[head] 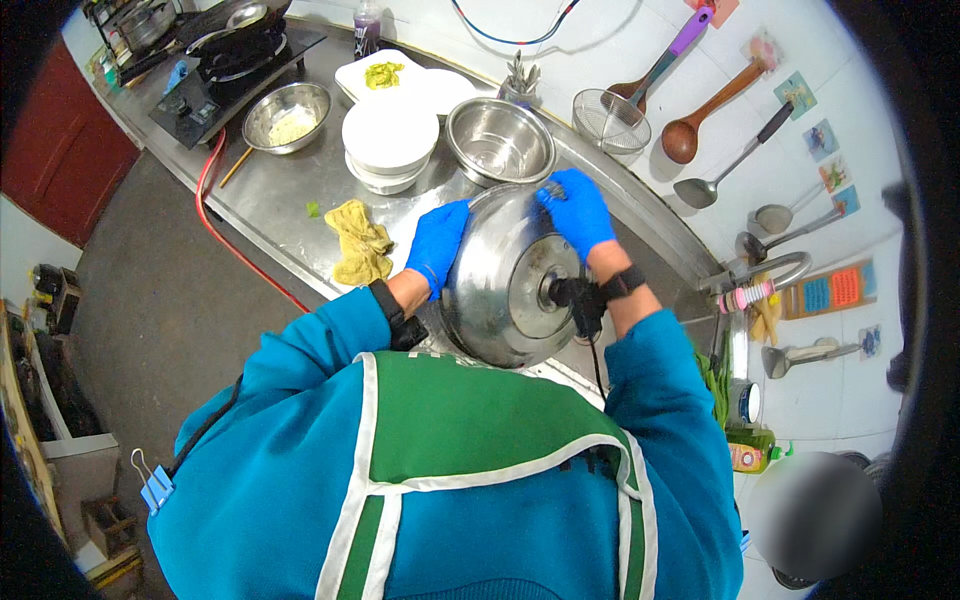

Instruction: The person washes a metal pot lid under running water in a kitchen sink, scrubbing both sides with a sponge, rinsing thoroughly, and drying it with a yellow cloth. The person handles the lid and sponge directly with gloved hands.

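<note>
A large domed metal lid or pan (480, 285) is tilted over the front of the steel counter, a round knob or base at its centre; which of the two it is, I cannot tell. In a blue glove, my left hand (439, 244) grips its left rim. My right hand (577, 210), gloved alike, holds the upper rim near the steel bowls (501, 139). The fingertips of both hands are partly hidden. A crumpled yellow cloth (360, 244) lies left of my left hand. Behind it stand stacked white bowls (390, 139).
A steel bowl with pale food (287, 118), a white plate with green pieces (352, 75) and a black gas stove (191, 105) are at the back left. Ladles and a wire strainer (611, 124) hang on the tiled wall. A faucet (787, 262) stands at right.
</note>
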Tool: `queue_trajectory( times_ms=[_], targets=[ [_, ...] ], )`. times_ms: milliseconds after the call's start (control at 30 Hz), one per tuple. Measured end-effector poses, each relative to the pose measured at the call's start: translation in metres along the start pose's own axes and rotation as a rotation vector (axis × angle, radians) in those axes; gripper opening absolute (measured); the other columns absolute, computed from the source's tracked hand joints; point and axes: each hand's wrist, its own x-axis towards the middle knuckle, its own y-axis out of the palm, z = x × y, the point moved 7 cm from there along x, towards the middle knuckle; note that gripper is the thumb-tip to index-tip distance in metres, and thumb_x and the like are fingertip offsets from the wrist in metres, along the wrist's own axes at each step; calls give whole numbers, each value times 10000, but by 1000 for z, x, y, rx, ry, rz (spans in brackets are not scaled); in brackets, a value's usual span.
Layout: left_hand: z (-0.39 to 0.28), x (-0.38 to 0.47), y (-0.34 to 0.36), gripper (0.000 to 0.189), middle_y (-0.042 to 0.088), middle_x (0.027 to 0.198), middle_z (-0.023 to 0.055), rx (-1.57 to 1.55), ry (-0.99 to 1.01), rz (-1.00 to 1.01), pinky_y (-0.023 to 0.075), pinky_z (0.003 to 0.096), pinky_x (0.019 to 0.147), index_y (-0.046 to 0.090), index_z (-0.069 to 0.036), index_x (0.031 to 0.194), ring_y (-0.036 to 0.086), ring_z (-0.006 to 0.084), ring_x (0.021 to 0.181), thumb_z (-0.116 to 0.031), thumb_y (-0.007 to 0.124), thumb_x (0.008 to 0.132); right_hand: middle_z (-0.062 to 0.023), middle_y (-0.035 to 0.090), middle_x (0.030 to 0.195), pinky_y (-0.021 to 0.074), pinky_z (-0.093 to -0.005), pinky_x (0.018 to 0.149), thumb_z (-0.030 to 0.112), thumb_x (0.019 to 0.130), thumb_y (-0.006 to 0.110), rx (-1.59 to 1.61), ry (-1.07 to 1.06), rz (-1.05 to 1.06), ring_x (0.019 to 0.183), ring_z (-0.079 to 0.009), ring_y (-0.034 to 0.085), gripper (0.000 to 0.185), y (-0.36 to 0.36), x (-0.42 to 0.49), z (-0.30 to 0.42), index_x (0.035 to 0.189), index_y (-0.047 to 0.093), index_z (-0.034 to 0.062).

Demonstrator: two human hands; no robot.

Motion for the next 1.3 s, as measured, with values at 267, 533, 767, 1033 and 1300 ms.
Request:
queue_trajectory(
  times_ms=[267, 533, 767, 1033, 1300],
  targets=[
    [-7, -8, -1, 305, 614, 928, 104, -85, 51, 12, 428, 272, 738, 578, 20, 1018, 541, 138, 798, -211, 463, 855, -187, 579, 835, 445, -387, 682, 279, 730, 609, 66, -83, -193, 779, -348, 557, 275, -20, -14, -35, 835, 595, 25],
    [13, 2, -1, 307, 612, 931, 87, -145, 11, 30, 429, 258, 741, 582, 4, 1031, 538, 132, 795, -227, 479, 858, -175, 568, 964, 438, -355, 731, 279, 741, 617, -5, -12, -59, 866, -299, 556, 305, -3, -16, -41, 915, 586, 31],
    [13, -5, -18, 320, 611, 938, 97, -97, 98, 6, 427, 264, 749, 579, 3, 1044, 540, 139, 808, -234, 468, 859, -194, 580, 939, 429, -381, 760, 322, 747, 590, 111, 239, 9, 868, -322, 551, 372, -7, -36, -107, 942, 585, 5],
    [8, -18, -13, 322, 585, 1001, 91, -103, 198, 3, 400, 272, 816, 554, 7, 1074, 522, 146, 886, -221, 439, 878, -54, 607, 779, 461, -264, 622, 259, 837, 520, 807, 442, 14, 661, -137, 561, 234, -17, -59, -179, 879, 593, 41],
    [29, -11, -13, 337, 565, 1026, 88, -181, 205, 131, 384, 278, 838, 525, 14, 1108, 501, 142, 906, -216, 420, 885, -47, 624, 785, 461, -252, 617, 295, 837, 525, 939, 587, 303, 639, -126, 565, 264, -6, -67, -170, 898, 606, 52]
  ],
)
